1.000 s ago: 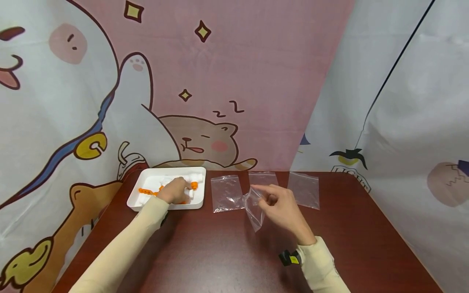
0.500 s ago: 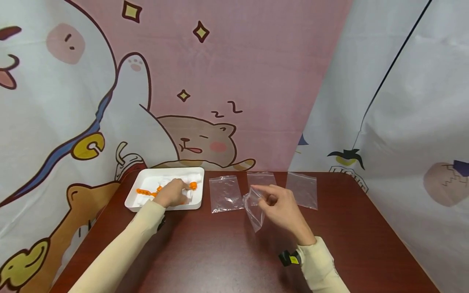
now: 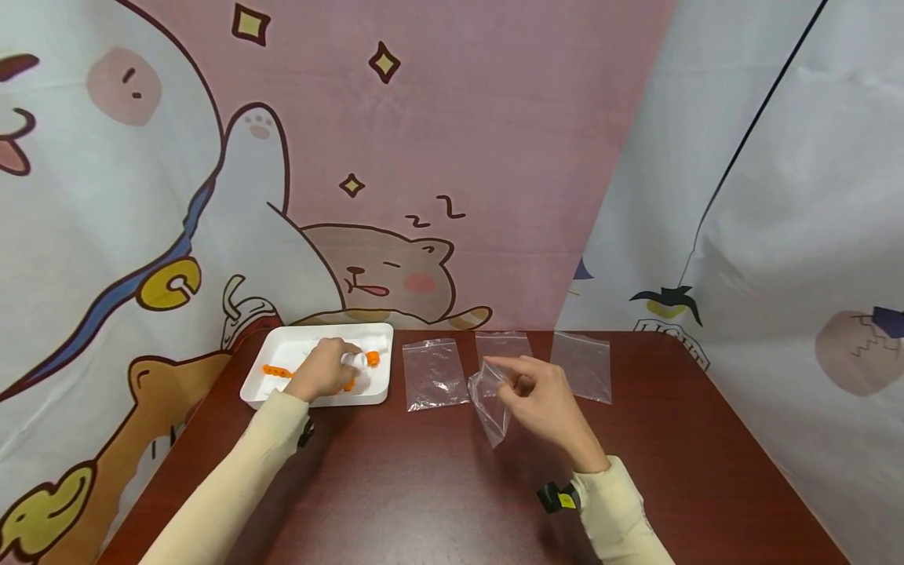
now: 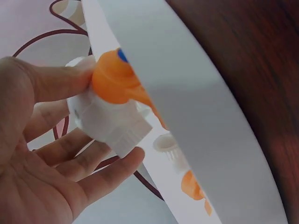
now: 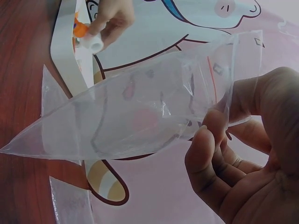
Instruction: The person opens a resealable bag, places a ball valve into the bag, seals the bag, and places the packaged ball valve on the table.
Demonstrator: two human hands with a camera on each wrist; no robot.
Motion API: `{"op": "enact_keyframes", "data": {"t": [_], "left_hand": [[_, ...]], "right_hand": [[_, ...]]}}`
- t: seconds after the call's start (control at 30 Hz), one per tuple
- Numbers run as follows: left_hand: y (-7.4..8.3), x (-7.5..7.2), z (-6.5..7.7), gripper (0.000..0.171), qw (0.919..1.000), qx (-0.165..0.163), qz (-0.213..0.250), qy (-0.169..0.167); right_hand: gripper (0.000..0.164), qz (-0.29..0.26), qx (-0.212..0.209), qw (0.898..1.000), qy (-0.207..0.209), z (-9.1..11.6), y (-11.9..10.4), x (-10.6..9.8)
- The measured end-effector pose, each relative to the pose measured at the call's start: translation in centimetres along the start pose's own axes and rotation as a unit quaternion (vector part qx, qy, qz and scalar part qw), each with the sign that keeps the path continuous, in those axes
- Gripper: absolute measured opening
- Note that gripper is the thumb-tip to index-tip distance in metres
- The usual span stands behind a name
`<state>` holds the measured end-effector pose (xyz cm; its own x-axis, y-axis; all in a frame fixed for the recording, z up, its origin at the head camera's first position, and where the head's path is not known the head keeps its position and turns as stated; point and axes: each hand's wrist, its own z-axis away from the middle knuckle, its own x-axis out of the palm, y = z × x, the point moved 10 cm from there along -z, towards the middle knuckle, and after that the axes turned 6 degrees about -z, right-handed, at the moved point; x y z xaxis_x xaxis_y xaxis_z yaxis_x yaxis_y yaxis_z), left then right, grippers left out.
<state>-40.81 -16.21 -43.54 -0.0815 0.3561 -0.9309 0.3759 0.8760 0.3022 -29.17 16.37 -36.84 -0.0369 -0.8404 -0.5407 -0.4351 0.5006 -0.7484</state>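
My left hand (image 3: 322, 370) pinches a white plastic pipe fitting (image 4: 105, 116) between thumb and fingers, over the white tray (image 3: 297, 339). The fitting is tubular with a ribbed end; its open round end faces outward in the right wrist view. Just past the thumb tip, an orange plastic piece (image 4: 112, 79) with a blue spot overlaps the fitting. My right hand (image 3: 542, 396) pinches the top of a clear zip bag (image 5: 149, 107) between thumb and fingers. The bag hangs with its mouth parted, and a red line runs near its top.
In the tray lie more white fittings (image 4: 170, 151), an orange strip with holes (image 3: 278, 371) and other orange pieces. Flat zip bags lie on the dark wood table: one at left (image 3: 434, 377), one behind (image 3: 503, 342), one at right (image 3: 585, 369). A printed cloth (image 3: 494, 157) hangs behind.
My left hand has lifted slightly and shifted left over the tray, and a white fitting now shows in its fingers. The right hand and its bag stay in place.
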Motion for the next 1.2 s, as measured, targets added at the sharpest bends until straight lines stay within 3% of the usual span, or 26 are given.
{"op": "enact_keyframes", "data": {"t": [0.17, 0.57, 0.97, 1.2], "left_hand": [[0.5, -1.7, 0.1, 0.032, 0.9982, 0.010, 0.020, 0.056], [2.0, -4.1, 0.4, 0.035, 0.9925, -0.018, 0.069, 0.099], [6.1, -7.4, 1.9, 0.033, 0.9737, -0.003, 0.144, 0.177], [7.9, -7.9, 2.8, 0.035, 0.9622, 0.001, 0.199, 0.186]], "right_hand": [[0.045, -0.002, 0.001, 1.000, -0.001, 0.0, 0.1, 0.0], [0.045, -0.011, 0.010, 1.000, -0.004, -0.1, 0.0, 0.1], [0.044, -0.009, 0.010, 1.000, -0.006, -0.3, 0.1, 0.4], [0.043, -0.006, 0.012, 1.000, -0.008, -0.5, 0.1, 0.7]]}}
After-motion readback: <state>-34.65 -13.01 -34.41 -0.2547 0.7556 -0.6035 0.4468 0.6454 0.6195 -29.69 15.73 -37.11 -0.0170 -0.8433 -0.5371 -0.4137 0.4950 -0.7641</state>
